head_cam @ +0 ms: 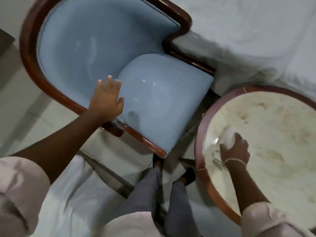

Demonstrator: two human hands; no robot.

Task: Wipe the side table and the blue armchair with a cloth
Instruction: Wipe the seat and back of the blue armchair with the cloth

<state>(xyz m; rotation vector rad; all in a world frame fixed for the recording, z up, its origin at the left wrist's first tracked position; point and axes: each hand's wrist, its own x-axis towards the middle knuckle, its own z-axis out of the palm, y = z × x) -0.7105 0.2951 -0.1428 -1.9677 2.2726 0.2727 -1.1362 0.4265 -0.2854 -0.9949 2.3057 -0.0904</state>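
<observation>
Wiping table (290, 127), right of chair (106, 48): right hand (236, 149) clenched on white cloth (226, 137), near-left of top. Left hand (106, 100) released, flat on chair seat. Blurred; stains seemingly far-right. Advice: overlapping strokes outward, firm pressure, include rim.

You wear a pale pink shirt, its sleeves (18, 182) rolled up into thick cuffs above the forearms (both arms bare below them). A thin chain bracelet (235, 160) circles your right wrist, just behind the right hand (235, 149). Your left hand (106, 100) carries no ring or band that shows. Lower down you have grey trousers (150, 189) and dark open shoes (189, 175) (the picture is blurred there).
</observation>
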